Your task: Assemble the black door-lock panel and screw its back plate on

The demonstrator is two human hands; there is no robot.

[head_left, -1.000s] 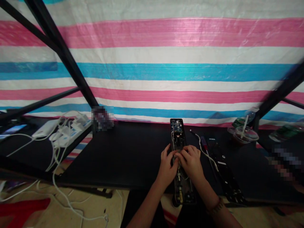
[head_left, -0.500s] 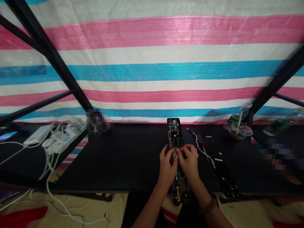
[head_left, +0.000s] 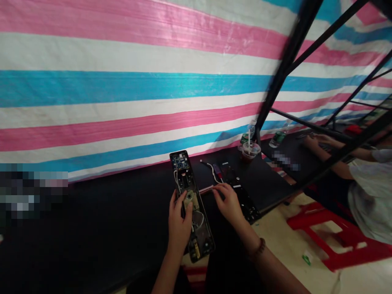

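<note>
A long black device housing [head_left: 208, 228] lies open on the table, jutting over its front edge. Inside are a blue circuit board [head_left: 180, 161], a beige metal block with a round hole [head_left: 191, 201], loose white wires [head_left: 199, 219] and a brass-coloured cylinder [head_left: 196, 247]. My left hand [head_left: 179, 220] grips the housing from the left, thumb and index finger at the metal block. To the right of the housing, my right hand [head_left: 229, 203] pinches the end of a thin pale strip [head_left: 206, 189], perhaps a wire. Its other end reaches the housing's edge.
A screwdriver [head_left: 218, 170], a white cable [head_left: 211, 166] and a long black panel [head_left: 245, 200] lie at the right. Beyond stand a lidded cup with a straw [head_left: 250, 151] and bottles. Another person sits past the black frame [head_left: 277, 77], near a red stool [head_left: 330, 232].
The view has swung to the right. My right hand has left the metal block and moved right with the thin strip; my left hand remains at the housing.
</note>
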